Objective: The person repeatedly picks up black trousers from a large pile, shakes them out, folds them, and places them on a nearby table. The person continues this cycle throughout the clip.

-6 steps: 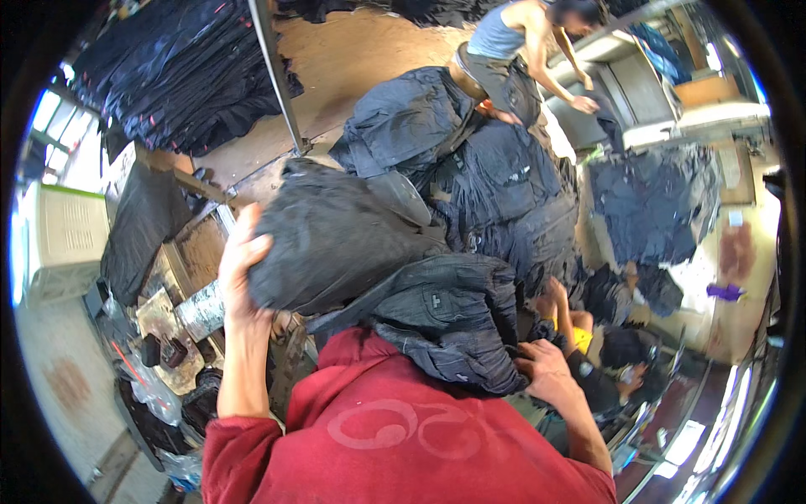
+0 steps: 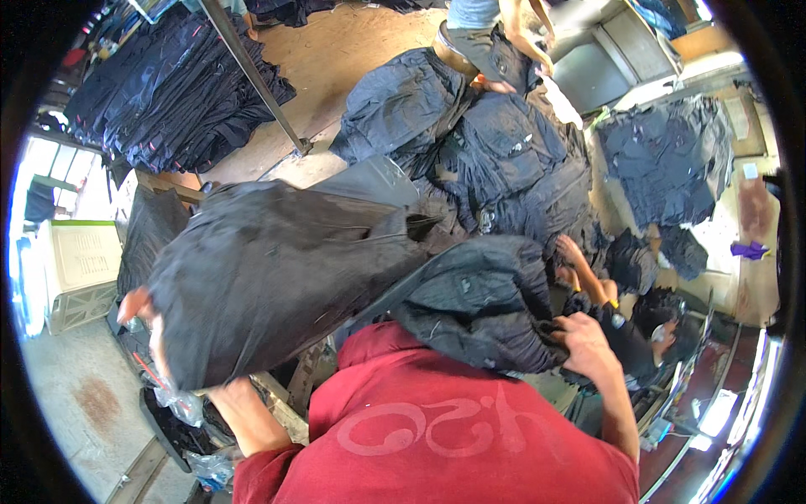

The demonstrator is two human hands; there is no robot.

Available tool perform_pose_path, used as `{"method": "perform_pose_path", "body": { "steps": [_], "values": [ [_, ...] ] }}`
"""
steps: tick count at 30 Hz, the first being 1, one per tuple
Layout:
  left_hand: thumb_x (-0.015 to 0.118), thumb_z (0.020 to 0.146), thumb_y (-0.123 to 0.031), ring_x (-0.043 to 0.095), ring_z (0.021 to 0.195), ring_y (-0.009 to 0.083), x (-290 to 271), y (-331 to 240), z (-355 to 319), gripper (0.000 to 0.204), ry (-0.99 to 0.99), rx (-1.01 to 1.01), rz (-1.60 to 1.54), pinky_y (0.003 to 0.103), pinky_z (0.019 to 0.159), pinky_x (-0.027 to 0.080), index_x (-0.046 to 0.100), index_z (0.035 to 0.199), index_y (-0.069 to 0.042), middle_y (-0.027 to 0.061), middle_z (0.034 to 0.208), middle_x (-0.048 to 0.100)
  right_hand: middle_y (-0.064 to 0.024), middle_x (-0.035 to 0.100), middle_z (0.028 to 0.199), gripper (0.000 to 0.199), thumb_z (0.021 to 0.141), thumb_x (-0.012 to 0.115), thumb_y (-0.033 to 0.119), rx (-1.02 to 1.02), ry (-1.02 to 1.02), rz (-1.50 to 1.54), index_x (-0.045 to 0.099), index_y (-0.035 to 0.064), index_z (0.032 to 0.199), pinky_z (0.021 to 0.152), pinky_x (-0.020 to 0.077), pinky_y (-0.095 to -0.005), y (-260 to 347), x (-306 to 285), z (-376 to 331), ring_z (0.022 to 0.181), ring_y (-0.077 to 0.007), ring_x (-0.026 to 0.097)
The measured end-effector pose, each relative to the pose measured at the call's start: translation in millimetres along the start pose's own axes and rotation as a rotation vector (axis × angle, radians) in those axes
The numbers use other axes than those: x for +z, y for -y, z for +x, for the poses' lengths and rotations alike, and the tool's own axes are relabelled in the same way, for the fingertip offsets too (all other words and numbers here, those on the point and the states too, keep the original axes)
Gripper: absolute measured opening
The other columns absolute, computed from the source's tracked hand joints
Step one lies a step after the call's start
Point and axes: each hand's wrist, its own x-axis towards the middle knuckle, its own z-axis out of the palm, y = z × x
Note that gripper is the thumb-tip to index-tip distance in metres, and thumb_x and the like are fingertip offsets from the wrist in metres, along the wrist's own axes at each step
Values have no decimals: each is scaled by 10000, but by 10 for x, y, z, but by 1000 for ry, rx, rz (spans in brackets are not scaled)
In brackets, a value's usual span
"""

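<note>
Garment workshop floor, bare concrete and tan boards, shows under heaps of dark clothing. Nearest the camera is the person's red sweatshirt (image 2: 437,428), and everything else is placed from it. Just above its left shoulder the left hand (image 2: 141,319) is mostly hidden under a large black bundle of fabric (image 2: 269,277); only a few fingertips (image 2: 130,304) show at the bundle's left edge, curled against the cloth, and how the others lie cannot be told. Just above the sweatshirt's right shoulder the right hand (image 2: 585,346) grips a dark padded jacket (image 2: 478,307), fingers pressed together and bunching its cloth. The jacket touches the bundle and rests against the sweatshirt's hood. Right of the sweatshirt, another person's hand (image 2: 569,252) reaches among dark garments. Farther above, a pile of navy jackets (image 2: 495,151) spreads across the floor. Far upper left, stacked dark garments (image 2: 168,92) lie behind a slanted metal pole (image 2: 256,76). At the far top, a second worker (image 2: 491,34) bends over the pile.
</note>
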Motion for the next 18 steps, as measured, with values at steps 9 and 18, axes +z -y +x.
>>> {"method": "perform_pose_path", "body": {
  "steps": [9, 18],
  "values": [
    [667, 973, -183, 575, 1315, 268, 803, -553, -816, 575, 50, 417, 331, 432, 1126, 454, 468, 1489, -27, 147, 1423, 586, -70, 663, 1001, 352, 579, 868, 157, -199, 207, -119, 736, 106, 901, 914, 520, -395, -410, 362, -33, 977, -280, 676],
    [631, 1046, -166, 595, 1292, 279, 1167, 395, -699, 470, 84, 831, 1286, 457, 1087, 499, 500, 1469, -10, 161, 1426, 586, -92, 712, 1110, 389, 600, 811, 157, -330, 197, -173, 777, 100, 984, 945, 523, -406, -571, 517, 91, 1012, -286, 695]
  ]
}}
